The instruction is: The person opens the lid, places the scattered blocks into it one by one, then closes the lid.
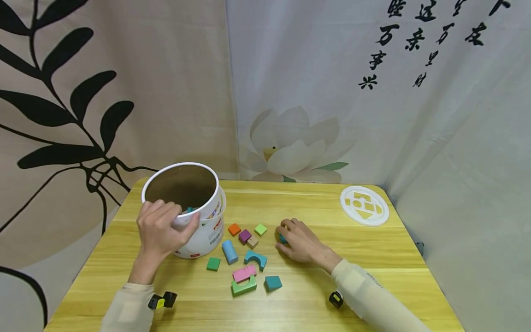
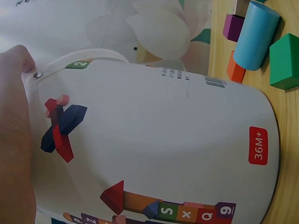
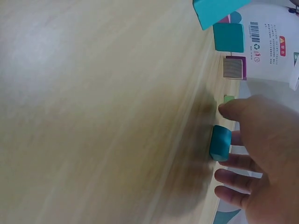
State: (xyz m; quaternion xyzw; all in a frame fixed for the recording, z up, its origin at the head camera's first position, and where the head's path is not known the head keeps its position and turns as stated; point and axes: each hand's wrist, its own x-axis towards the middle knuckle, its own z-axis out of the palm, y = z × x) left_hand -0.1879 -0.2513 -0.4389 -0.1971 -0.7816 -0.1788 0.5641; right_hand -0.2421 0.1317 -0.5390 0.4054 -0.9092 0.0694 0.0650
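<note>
My left hand (image 1: 163, 230) grips the near rim of a white toy bucket (image 1: 205, 237), fingers hooked over the edge and thumb outside. A little teal shows inside the bucket. On the table to its right, my right hand (image 1: 300, 242) reaches over a small teal block (image 3: 220, 142). Its thumb stands apart from that block, while the other fingers are spread behind and beside it. Between the hands lie a blue cylinder (image 1: 230, 251), a teal arch block (image 1: 255, 259), a pink block (image 1: 244, 273), a green notched block (image 1: 244, 287) and another teal block (image 1: 273, 283).
Near the bucket sit a green block (image 1: 213, 264), an orange block (image 1: 234, 229), a purple block (image 1: 244, 236), a plain wooden block (image 1: 252, 242) and a light green block (image 1: 260, 229). A white round lid with cutouts (image 1: 346, 206) lies at the back right of the table.
</note>
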